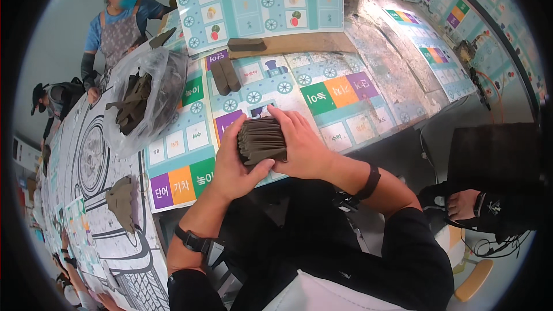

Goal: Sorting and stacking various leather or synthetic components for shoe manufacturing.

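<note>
A thick stack of dark olive-brown folded pieces [262, 140], apparently fabric, is squeezed between my two hands above the table's near edge. My left hand [231, 164] presses its left side, thumb across the front. Against the right side lies my right hand [302, 147], its thumb at the lower front corner. The layered edges face me. Just beyond the hands, two narrow brown bundles [224, 76] lie side by side on the printed sheets. A similar brown bundle [246, 45] rests farther back on a wooden strip [305, 45].
An open clear plastic bag [164, 89] with brown pieces inside stands to the left. Another loose brown piece [122, 201] lies nearer me. A tall printed board [259, 0] rises at the back. A co-worker [118, 23] stands at the far left; another person's hand [464, 204] shows at right.
</note>
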A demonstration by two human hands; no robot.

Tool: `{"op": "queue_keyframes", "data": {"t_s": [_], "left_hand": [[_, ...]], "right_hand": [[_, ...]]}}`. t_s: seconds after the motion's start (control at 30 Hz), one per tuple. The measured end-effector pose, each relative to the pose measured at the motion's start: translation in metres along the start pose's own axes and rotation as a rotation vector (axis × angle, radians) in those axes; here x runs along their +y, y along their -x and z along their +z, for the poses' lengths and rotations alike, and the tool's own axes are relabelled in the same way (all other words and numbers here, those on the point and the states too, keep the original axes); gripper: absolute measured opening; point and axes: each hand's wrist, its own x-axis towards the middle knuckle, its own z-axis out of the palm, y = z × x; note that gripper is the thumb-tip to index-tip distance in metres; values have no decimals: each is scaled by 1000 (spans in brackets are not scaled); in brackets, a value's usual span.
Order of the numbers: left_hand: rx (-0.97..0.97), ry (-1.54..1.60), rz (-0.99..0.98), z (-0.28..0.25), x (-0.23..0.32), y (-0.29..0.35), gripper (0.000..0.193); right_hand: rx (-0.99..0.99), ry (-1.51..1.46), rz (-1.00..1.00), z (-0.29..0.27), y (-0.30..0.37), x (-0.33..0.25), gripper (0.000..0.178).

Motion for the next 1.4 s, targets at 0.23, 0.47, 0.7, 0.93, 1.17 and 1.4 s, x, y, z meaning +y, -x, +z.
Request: {"op": "queue_keyframes", "data": {"t_s": [0.23,0.47,0.7,0.93,1.17,1.4], "left_hand": [[33,-186,91,11,-3,0,96],[108,-139,32,15,-2,-8,89],[34,-89,-77,6,-4,-16,62],[21,-91,-93,9,-6,-17,67],[110,124,-221,8,6,-1,67],[402,643,-124,45,48,55,67]], "right_hand": [[37,13,-16,1,2,0,107],[23,27,-20,-1,4,5,104],[-73,-12,47,-8,0,8,96],[-44,46,2,-7,6,16,100],[-175,-45,25,-31,1,-11,95],[3,-991,348,-28,42,-48,71]]}}
